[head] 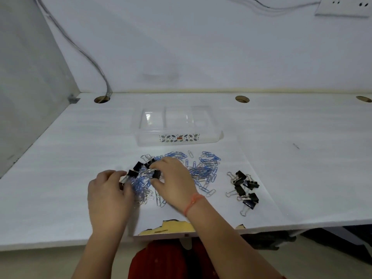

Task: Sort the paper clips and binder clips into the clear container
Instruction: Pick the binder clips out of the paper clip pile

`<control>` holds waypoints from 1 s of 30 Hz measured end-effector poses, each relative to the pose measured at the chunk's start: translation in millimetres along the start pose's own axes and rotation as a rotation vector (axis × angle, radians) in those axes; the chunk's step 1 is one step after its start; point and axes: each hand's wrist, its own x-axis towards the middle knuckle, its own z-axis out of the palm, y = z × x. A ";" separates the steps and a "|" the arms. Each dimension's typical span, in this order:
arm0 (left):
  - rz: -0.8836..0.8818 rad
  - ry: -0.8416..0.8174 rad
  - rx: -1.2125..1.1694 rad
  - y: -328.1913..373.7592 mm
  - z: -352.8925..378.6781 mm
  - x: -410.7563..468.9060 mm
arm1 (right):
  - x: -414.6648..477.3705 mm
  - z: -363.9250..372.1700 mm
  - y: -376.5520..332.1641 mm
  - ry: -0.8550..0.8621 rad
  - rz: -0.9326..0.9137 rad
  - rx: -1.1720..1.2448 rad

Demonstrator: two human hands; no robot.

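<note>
Hands in the pile (199,172) just before the container (179,137): left hand (109,190) and right hand (177,182) each pinch a binder clip (132,173), whose wire handles could drag snagged paper clips (141,185) along unsorted.

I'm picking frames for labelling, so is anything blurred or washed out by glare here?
Head view: motion smears the left hand, the right hand less; glare patches whiten the floor of the clear container, and it nearly fades into the white desk; the separate binder clips on the right look crisp; light is soft, shadows faint.
</note>
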 end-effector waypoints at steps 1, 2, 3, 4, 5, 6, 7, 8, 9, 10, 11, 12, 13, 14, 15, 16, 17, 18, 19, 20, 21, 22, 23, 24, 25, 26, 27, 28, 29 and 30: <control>-0.041 -0.010 0.006 -3.7 -1.2 0.2 | 3.8 4.4 -2.3 -0.026 -0.001 -0.029; -0.080 -0.028 0.009 -6.3 -1.9 -0.3 | 6.7 8.0 -3.8 -0.044 0.007 -0.047; -0.110 -0.051 0.006 -8.4 -2.3 -1.1 | 8.8 10.3 -4.9 -0.056 0.024 -0.047; -0.126 -0.068 -0.004 -9.9 -2.3 -2.1 | 10.2 11.9 -4.9 -0.060 0.041 -0.037; -0.133 -0.073 -0.020 -11.8 -1.9 -2.8 | 11.0 12.1 -5.5 -0.055 0.052 -0.028; -0.142 -0.072 -0.040 -12.9 -1.6 -3.2 | 11.1 11.8 -5.7 -0.041 0.058 -0.017; -0.152 -0.068 -0.057 -13.2 -1.4 -3.0 | 10.4 11.3 -5.7 -0.015 0.072 0.009; -0.159 -0.061 -0.070 -13.5 -2.1 -2.6 | 10.3 9.8 -6.3 0.029 0.096 0.061; -0.160 -0.055 -0.084 -13.6 -2.8 -2.0 | 10.4 7.2 -7.0 0.068 0.151 0.148; -0.164 -0.050 -0.107 -13.3 -4.0 -1.9 | 10.9 3.1 -8.2 0.090 0.238 0.294; -0.176 -0.045 -0.143 -13.5 -6.0 -1.7 | 11.6 -1.5 -8.9 0.083 0.354 0.515; -0.194 -0.042 -0.184 -14.4 -8.5 -1.3 | 13.9 -5.9 -8.3 0.063 0.479 0.804; -0.214 -0.037 -0.219 -16.5 -11.9 -0.2 | 17.4 -9.7 -6.1 0.045 0.590 1.118; -0.233 -0.032 -0.243 -19.2 -15.7 1.0 | 20.2 -13.3 -3.0 0.035 0.665 1.407; -0.247 -0.029 -0.257 -21.7 -19.8 2.4 | 22.0 -16.4 0.1 0.031 0.707 1.620; -0.252 -0.026 -0.268 -23.8 -23.5 4.0 | 23.6 -18.0 2.8 0.031 0.729 1.748; -0.250 -0.025 -0.277 -24.6 -26.2 5.7 | 25.0 -18.2 4.5 0.036 0.739 1.804; -0.242 -0.023 -0.291 -24.3 -28.0 7.7 | 26.9 -18.2 4.5 0.047 0.743 1.806; -0.236 -0.025 -0.312 -24.2 -28.8 9.2 | 28.8 -15.7 2.7 0.061 0.753 1.761; -0.227 -0.034 -0.340 -22.3 -28.4 10.2 | 30.5 -13.2 1.8 0.078 0.759 1.679; -0.218 -0.045 -0.372 -19.1 -26.9 11.1 | 31.3 -11.8 1.1 0.094 0.750 1.570; -0.212 -0.054 -0.406 -16.7 -25.1 11.4 | 31.5 -8.9 -0.7 0.086 0.715 1.431; -0.207 -0.059 -0.443 -14.5 -23.6 11.6 | 30.4 -6.1 -3.3 0.054 0.648 1.264; -0.203 -0.062 -0.485 -12.6 -22.6 12.0 | 29.0 -2.7 -6.7 0.010 0.561 1.105; -0.205 -0.063 -0.532 -10.8 -21.9 12.4 | 26.9 -0.4 -10.8 -0.036 0.463 0.956; -0.216 -0.064 -0.584 -8.6 -21.8 12.4 | 24.8 2.2 -12.6 -0.078 0.365 0.789; -0.238 -0.065 -0.639 -6.4 -22.1 12.2 | 23.3 5.0 -14.1 -0.122 0.276 0.618; -0.272 -0.063 -0.701 -3.9 -22.7 11.8 | 22.4 7.4 -15.9 -0.149 0.193 0.457; -0.309 -0.060 -0.769 -0.8 -23.3 11.3 | 21.0 8.2 -18.6 -0.155 0.116 0.332; -0.343 -0.061 -0.834 2.3 -23.7 10.8 | 19.8 9.8 -19.7 -0.143 0.063 0.255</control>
